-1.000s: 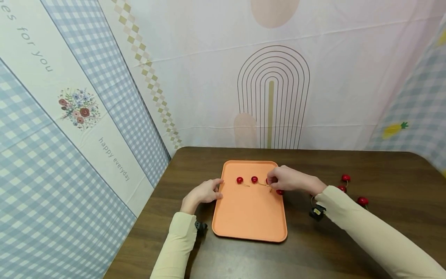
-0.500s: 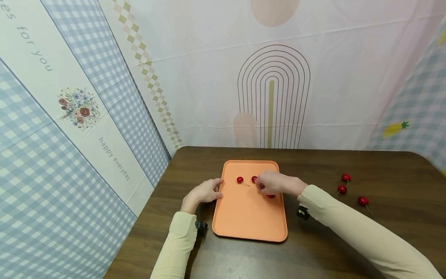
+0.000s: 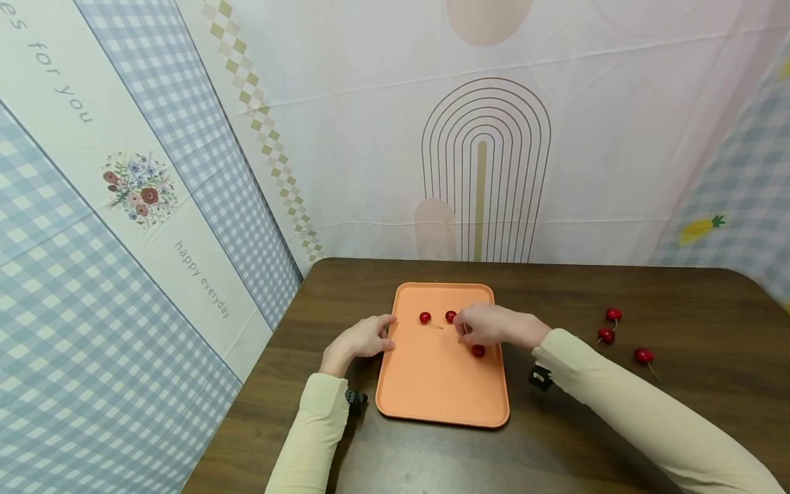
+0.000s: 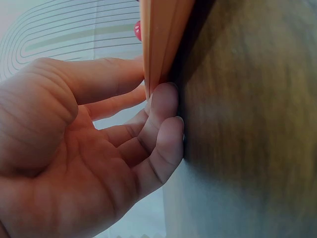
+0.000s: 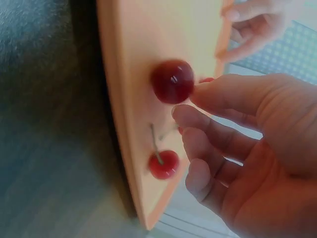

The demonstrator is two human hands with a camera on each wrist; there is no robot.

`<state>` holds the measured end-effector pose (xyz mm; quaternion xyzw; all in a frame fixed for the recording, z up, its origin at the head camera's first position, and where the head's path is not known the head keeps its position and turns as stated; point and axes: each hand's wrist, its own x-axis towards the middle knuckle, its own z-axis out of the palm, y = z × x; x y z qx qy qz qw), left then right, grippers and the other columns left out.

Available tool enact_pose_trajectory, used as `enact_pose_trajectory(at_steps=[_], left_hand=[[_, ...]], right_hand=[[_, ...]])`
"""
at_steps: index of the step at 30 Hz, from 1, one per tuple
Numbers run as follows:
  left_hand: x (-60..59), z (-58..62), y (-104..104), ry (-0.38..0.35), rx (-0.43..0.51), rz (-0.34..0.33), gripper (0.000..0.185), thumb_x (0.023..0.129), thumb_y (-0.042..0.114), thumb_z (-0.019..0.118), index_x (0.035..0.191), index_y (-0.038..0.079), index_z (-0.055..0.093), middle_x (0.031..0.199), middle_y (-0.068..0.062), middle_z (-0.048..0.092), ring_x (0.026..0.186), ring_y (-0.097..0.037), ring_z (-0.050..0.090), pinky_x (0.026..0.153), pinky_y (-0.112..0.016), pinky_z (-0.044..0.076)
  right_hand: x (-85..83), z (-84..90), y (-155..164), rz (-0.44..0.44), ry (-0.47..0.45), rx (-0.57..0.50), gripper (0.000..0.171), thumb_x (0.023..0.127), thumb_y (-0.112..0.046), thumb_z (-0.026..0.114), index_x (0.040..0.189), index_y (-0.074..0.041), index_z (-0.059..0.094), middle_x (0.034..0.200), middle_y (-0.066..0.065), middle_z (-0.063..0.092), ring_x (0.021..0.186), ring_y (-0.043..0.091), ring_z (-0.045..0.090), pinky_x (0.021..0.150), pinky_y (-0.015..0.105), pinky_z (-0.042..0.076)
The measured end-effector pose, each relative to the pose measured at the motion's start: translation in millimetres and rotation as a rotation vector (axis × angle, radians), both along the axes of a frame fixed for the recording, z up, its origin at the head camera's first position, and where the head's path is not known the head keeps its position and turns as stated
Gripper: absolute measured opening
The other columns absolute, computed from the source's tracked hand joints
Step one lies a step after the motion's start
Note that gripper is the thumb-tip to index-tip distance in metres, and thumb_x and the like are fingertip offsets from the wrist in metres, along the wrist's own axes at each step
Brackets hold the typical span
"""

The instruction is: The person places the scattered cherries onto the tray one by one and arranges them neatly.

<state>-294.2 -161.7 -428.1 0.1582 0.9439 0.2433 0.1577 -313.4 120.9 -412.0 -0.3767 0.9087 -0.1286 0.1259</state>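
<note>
Careful: your right hand [image 3: 494,325], fingers loose and empty, hovers over the small round red cherry [image 5: 172,81] on the flat orange plastic tray [image 3: 432,384]; a brush could roll it toward 3 o'clock, off onto the desk [image 3: 617,425]. Left hand [image 3: 361,338], fingers straight, steadies the tray's 9 o'clock rim.

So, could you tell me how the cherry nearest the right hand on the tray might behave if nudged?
The cherry is round and glossy, so it would probably roll across the flat tray, though the raised rim should stop it. Its thin stem looks flimsy and may bend if the right hand pinches it.

The backdrop cloth [image 3: 154,226] on the left has "happy everyday" printed along a stripe, plus a cut-off "...es for you" higher up.
</note>
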Motion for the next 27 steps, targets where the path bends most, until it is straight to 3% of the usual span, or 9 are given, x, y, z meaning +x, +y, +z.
enact_pose_trajectory(at_steps=[8,14,19,27], left_hand=[[0.8,-1.2,-1.5,-0.012,-0.002,0.008,0.058,0.093,0.014,0.065,0.147,0.007,0.044,0.081,-0.003,0.058,0.065,-0.014,0.050,0.060,-0.026,0.040],[1.2,-0.9,-2.2,-0.015,0.009,0.008,0.058,0.093,0.013,0.065,0.147,0.006,0.044,0.081,-0.004,0.058,0.065,-0.014,0.050,0.059,-0.026,0.040],[-0.1,-1.0,-2.1,-0.015,0.007,0.011,0.058,0.093,0.014,0.065,0.147,0.007,0.044,0.081,-0.004,0.058,0.065,-0.015,0.050,0.060,-0.026,0.040],[-2.1,-1.3,-0.4,-0.019,0.009,0.012,0.059,0.094,0.015,0.065,0.148,0.008,0.043,0.081,-0.004,0.057,0.065,-0.015,0.049,0.060,-0.026,0.039]], right_hand=[[8.1,17.0,27.4,-0.013,0.037,-0.081,0.009,0.089,-0.007,0.063,0.081,-0.011,0.066,0.069,-0.007,0.054,0.057,0.006,0.045,0.053,0.021,0.038],[17.1,26.2,59.8,-0.042,0.084,-0.083,0.006,0.089,-0.010,0.065,0.084,-0.013,0.066,0.068,-0.007,0.054,0.058,0.004,0.044,0.055,0.021,0.039],[28.2,32.4,83.9,-0.071,0.064,-0.073,0.001,0.090,-0.014,0.067,0.091,-0.013,0.067,0.071,-0.010,0.057,0.060,0.002,0.048,0.057,0.022,0.042],[47.9,23.7,120.1,-0.091,0.061,-0.025,0.008,0.088,-0.016,0.071,0.093,-0.017,0.066,0.079,-0.006,0.055,0.071,0.007,0.047,0.062,0.025,0.041]])
